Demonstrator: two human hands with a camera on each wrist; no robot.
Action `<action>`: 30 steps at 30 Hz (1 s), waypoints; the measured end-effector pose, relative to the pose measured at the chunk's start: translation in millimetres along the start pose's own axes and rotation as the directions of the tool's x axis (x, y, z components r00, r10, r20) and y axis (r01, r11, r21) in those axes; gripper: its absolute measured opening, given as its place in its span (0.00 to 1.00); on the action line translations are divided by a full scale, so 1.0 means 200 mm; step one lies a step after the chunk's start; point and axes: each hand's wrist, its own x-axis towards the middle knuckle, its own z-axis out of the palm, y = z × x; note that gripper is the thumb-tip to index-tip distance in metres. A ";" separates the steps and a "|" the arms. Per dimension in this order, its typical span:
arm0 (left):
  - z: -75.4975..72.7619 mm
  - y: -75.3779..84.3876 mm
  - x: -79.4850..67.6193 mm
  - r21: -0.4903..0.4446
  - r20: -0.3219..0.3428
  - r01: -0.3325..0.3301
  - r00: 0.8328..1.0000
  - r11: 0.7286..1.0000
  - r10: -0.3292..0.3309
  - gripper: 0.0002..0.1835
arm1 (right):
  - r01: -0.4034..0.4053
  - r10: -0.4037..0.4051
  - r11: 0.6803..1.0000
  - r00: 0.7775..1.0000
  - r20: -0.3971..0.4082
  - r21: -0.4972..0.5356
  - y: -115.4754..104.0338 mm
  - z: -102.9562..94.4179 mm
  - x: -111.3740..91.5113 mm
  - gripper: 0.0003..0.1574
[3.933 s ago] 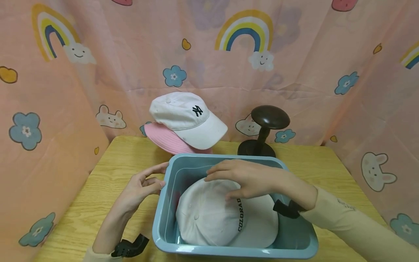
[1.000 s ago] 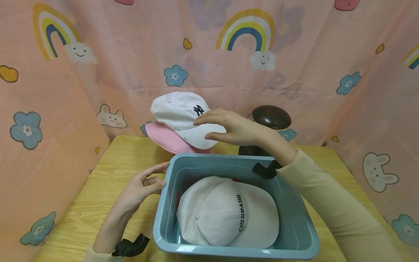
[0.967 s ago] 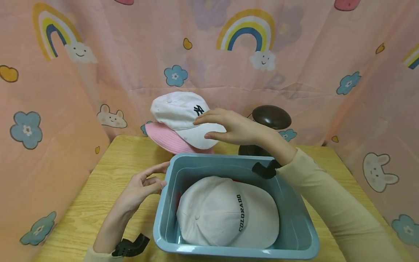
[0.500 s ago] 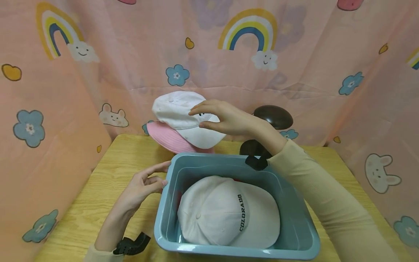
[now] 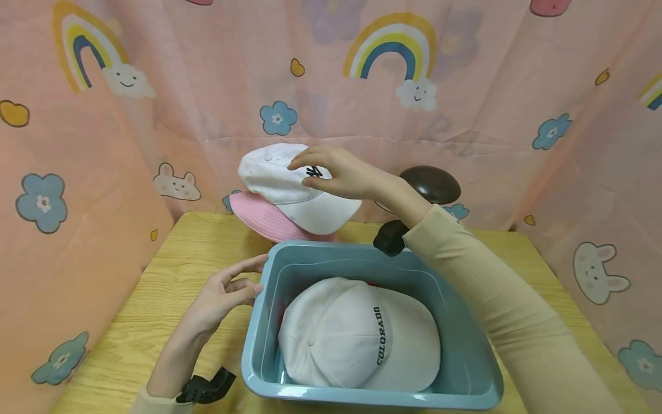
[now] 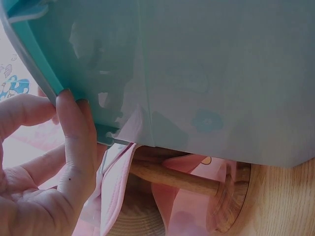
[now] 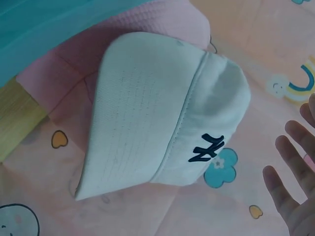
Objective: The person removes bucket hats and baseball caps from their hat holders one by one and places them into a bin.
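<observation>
My left hand (image 5: 224,296) pinches the left rim of a blue plastic tub (image 5: 297,393); the left wrist view shows thumb and fingers around that rim. Inside the tub lies a cream baseball cap (image 5: 336,339) marked COLORADO, its brim to the right. My right hand (image 5: 343,172) is raised beyond the tub, thumb and fingers apart and holding nothing. In the head view it overlaps a white baseball cap (image 5: 269,175) with a black NY logo. That cap sits tilted over a pink hat (image 5: 264,217). The right wrist view shows space between the fingers (image 7: 280,189) and the white cap (image 7: 142,108).
A dark brown hat stand (image 5: 430,183) is behind the tub, partly hidden by the right arm. Under the pink hat, a wooden stand (image 6: 182,179) shows in the left wrist view. Something red (image 5: 371,283) peeks out beneath the COLORADO cap. A patterned pink curtain (image 5: 217,69) surrounds the table.
My right hand has risen from over the COLORADO cap in the tub, moving away and leftward to the white NY cap. The left hand stays on the rim.
</observation>
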 end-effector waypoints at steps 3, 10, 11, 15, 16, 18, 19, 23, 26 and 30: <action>0.00 0.00 0.00 -0.002 0.003 0.003 1.000 1.000 -0.003 0.29 | -0.007 0.007 1.000 1.000 0.005 -0.005 0.01 0.00 0.03 0.22; 0.00 0.00 0.00 -0.004 0.005 0.000 1.000 1.000 0.000 0.29 | -0.053 0.054 0.998 0.998 0.019 -0.026 0.04 0.01 0.09 0.22; 0.00 0.00 0.00 -0.004 0.005 -0.002 1.000 1.000 0.002 0.29 | -0.061 0.061 0.998 0.998 0.022 -0.022 0.04 0.01 0.10 0.23; 0.00 0.00 0.00 -0.007 0.006 -0.009 1.000 1.000 0.009 0.30 | -0.089 0.089 0.996 0.996 0.026 -0.013 0.06 0.03 0.15 0.23; 0.00 0.00 0.00 -0.007 0.007 -0.009 1.000 1.000 0.009 0.30 | -0.098 0.098 0.995 0.995 0.027 -0.013 0.06 0.04 0.16 0.23; 0.00 0.00 0.01 -0.007 0.005 -0.007 1.000 1.000 0.007 0.30 | -0.116 0.116 0.993 0.993 0.028 -0.012 0.07 0.04 0.18 0.23; 0.00 0.00 0.01 -0.010 0.006 -0.007 1.000 1.000 0.007 0.29 | -0.124 0.124 0.992 0.992 0.028 -0.013 0.08 0.05 0.19 0.23; 0.01 -0.01 0.01 -0.017 0.010 -0.008 1.000 1.000 0.008 0.29 | -0.143 0.143 0.990 0.989 0.030 -0.011 0.10 0.06 0.22 0.23; 0.01 -0.01 0.01 -0.021 0.014 -0.009 1.000 1.000 0.010 0.29 | -0.147 0.147 0.989 0.989 0.023 -0.010 0.12 0.08 0.25 0.23; 0.00 -0.01 0.01 -0.013 0.009 -0.011 1.000 1.000 0.011 0.29 | -0.142 0.143 0.989 0.990 0.013 -0.028 0.14 0.11 0.30 0.22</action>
